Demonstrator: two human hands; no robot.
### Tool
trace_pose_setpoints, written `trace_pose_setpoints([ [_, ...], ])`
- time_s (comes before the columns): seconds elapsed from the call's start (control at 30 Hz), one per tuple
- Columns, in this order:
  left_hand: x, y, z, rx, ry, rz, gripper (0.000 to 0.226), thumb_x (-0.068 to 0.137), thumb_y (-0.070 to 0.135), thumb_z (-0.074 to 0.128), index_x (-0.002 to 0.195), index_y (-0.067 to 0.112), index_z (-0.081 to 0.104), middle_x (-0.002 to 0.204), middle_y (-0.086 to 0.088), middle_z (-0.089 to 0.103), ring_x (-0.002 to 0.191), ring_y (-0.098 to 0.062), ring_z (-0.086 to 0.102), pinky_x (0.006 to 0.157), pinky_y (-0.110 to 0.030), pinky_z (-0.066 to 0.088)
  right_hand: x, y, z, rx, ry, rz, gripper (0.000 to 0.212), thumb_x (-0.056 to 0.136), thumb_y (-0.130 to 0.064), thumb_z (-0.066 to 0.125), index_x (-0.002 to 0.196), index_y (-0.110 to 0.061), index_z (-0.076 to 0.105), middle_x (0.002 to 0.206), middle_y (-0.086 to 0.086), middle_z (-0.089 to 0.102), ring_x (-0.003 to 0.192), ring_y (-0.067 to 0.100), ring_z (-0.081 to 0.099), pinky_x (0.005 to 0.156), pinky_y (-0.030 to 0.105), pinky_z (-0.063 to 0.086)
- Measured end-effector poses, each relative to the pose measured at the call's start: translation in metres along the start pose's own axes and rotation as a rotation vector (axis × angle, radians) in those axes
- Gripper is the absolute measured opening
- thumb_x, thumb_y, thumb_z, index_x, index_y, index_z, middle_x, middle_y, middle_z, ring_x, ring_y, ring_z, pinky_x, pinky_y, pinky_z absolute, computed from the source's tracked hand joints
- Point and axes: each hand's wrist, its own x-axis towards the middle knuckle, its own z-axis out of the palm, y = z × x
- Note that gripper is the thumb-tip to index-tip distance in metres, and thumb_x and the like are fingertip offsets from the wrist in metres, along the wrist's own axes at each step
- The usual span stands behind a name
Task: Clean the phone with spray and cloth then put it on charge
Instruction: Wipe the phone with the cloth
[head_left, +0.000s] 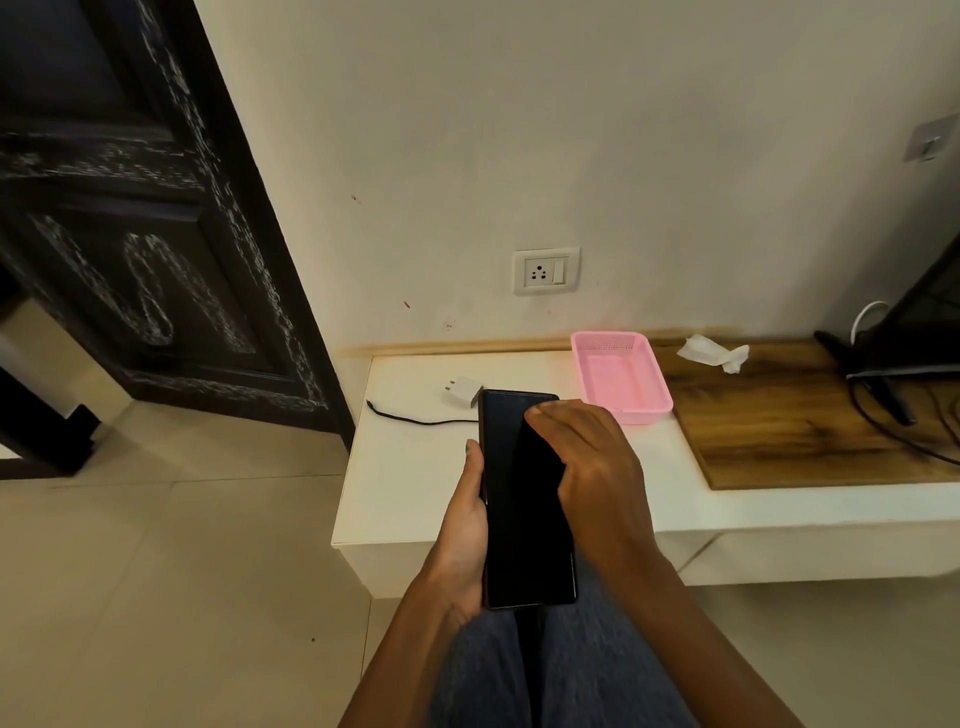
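While the phone (524, 499) is held screen-up over the person's lap, just in front of a low white shelf (415, 483), the task looks roughly mid-way, judging by what's visible. The left hand (465, 530) grips the phone along its left edge, thumb lying up the side and fingers hidden underneath. The right hand (587, 457) lies over the upper right part of the screen w/ fingers bent and close together; can't tell whether they pinch anything, and no cloth shows under them. A crumpled white cloth or wipe (714, 353) lies on the wood-grain board (789, 426) to the right, well apart from the phone, which suggests wiping is done or nearly so. No spray bottle in view.

Charging isn't started: the white charger plug (461, 391) lies loose on the shelf, its black cable (415, 418) trailing beside it w/ the free end unconnected, and the wall socket (545, 271) above has nothing in it. Left to do, probably: plug adapter in, connect cable to phone, set phone down.

Counts: 1 phone, 1 cloth, 1 charger plug, 1 cable, 1 wall socket, 1 pink basket (621, 376) touching the board's left edge, 2 hands. At far right, part of a dark TV on a stand (904, 338) w/ its own cables.
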Motion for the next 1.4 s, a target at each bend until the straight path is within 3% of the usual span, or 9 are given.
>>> trace_pose_setpoints([
  [0.2, 0.003, 0.002, 0.008, -0.041, -0.048, -0.005, 0.058, 0.075, 0.069, 0.043, 0.101, 0.027, 0.074, 0.103, -0.006, 0.074, 0.097, -0.021, 0.069, 0.073, -0.031, 0.057, 0.016, -0.009, 0.004, 0.008, 0.055, 0.061, 0.034, 0.069, 0.009, 0.074, 0.102, 0.005, 0.068, 0.1, 0.018, 0.07, 0.096, 0.033, 0.065, 0.09, 0.032, 0.047],
  [0.37, 0.004, 0.002, 0.002, -0.139, -0.056, -0.008, 0.055, 0.078, 0.065, 0.044, 0.101, 0.025, 0.075, 0.105, -0.006, 0.073, 0.099, -0.021, 0.069, 0.073, -0.03, 0.058, 0.001, -0.02, 0.013, 0.081, -0.066, 0.03, 0.037, 0.074, 0.0, 0.075, 0.11, 0.0, 0.066, 0.111, 0.013, 0.067, 0.107, 0.027, 0.062, 0.097, 0.029, 0.046],
  [0.63, 0.006, -0.006, 0.004, -0.118, -0.008, 0.006, 0.057, 0.077, 0.066, 0.045, 0.097, 0.023, 0.076, 0.103, -0.009, 0.074, 0.095, -0.023, 0.07, 0.069, -0.031, 0.058, 0.013, -0.011, 0.007, 0.004, -0.043, 0.09, 0.041, 0.064, 0.008, 0.08, 0.102, 0.003, 0.069, 0.101, 0.015, 0.071, 0.096, 0.032, 0.065, 0.086, 0.033, 0.05],
  [0.83, 0.006, -0.002, 0.0, -0.181, -0.04, -0.018, 0.058, 0.077, 0.065, 0.045, 0.1, 0.021, 0.075, 0.106, -0.01, 0.073, 0.099, -0.024, 0.069, 0.076, -0.032, 0.058, 0.008, -0.023, 0.007, 0.009, -0.057, 0.001, 0.033, 0.071, -0.001, 0.075, 0.103, -0.001, 0.069, 0.101, 0.01, 0.07, 0.097, 0.025, 0.064, 0.09, 0.024, 0.046],
  [0.97, 0.005, -0.005, -0.001, -0.187, -0.049, -0.009, 0.057, 0.075, 0.064, 0.046, 0.093, 0.021, 0.077, 0.101, -0.01, 0.074, 0.093, -0.023, 0.071, 0.067, -0.03, 0.058, 0.002, -0.014, 0.004, 0.004, -0.102, 0.021, 0.037, 0.066, 0.005, 0.078, 0.102, -0.001, 0.07, 0.1, 0.011, 0.071, 0.096, 0.027, 0.065, 0.085, 0.03, 0.051],
  [1.13, 0.007, -0.006, 0.008, -0.163, -0.015, -0.022, 0.056, 0.073, 0.063, 0.05, 0.096, 0.019, 0.076, 0.101, -0.011, 0.074, 0.092, -0.024, 0.071, 0.068, -0.031, 0.059, 0.017, -0.019, 0.004, 0.004, -0.082, 0.082, 0.034, 0.067, 0.005, 0.074, 0.1, 0.002, 0.069, 0.096, 0.013, 0.07, 0.09, 0.03, 0.064, 0.076, 0.031, 0.054],
  [1.27, 0.006, -0.002, 0.011, -0.207, -0.039, -0.012, 0.054, 0.079, 0.057, 0.052, 0.106, 0.016, 0.073, 0.092, -0.006, 0.076, 0.085, -0.019, 0.072, 0.067, -0.032, 0.061, 0.015, -0.03, 0.006, 0.055, -0.096, 0.092, 0.029, 0.076, -0.007, 0.061, 0.104, -0.001, 0.067, 0.102, 0.009, 0.068, 0.097, 0.024, 0.063, 0.087, 0.022, 0.048],
  [1.33, 0.006, -0.002, 0.01, -0.223, -0.022, -0.011, 0.052, 0.082, 0.055, 0.051, 0.107, 0.014, 0.071, 0.09, -0.006, 0.076, 0.081, -0.019, 0.073, 0.065, -0.032, 0.06, 0.009, -0.031, 0.006, 0.091, -0.116, 0.086, 0.029, 0.075, 0.005, 0.065, 0.104, 0.001, 0.067, 0.104, 0.011, 0.067, 0.099, 0.024, 0.063, 0.093, 0.016, 0.037],
  [1.4, 0.005, -0.004, 0.01, -0.255, -0.018, -0.042, 0.053, 0.078, 0.053, 0.053, 0.109, 0.013, 0.07, 0.098, -0.011, 0.074, 0.091, -0.023, 0.071, 0.074, -0.033, 0.058, 0.005, -0.025, 0.004, 0.07, -0.135, 0.056, 0.034, 0.069, 0.011, 0.07, 0.102, 0.003, 0.068, 0.103, 0.013, 0.069, 0.098, 0.027, 0.064, 0.094, 0.02, 0.039],
])
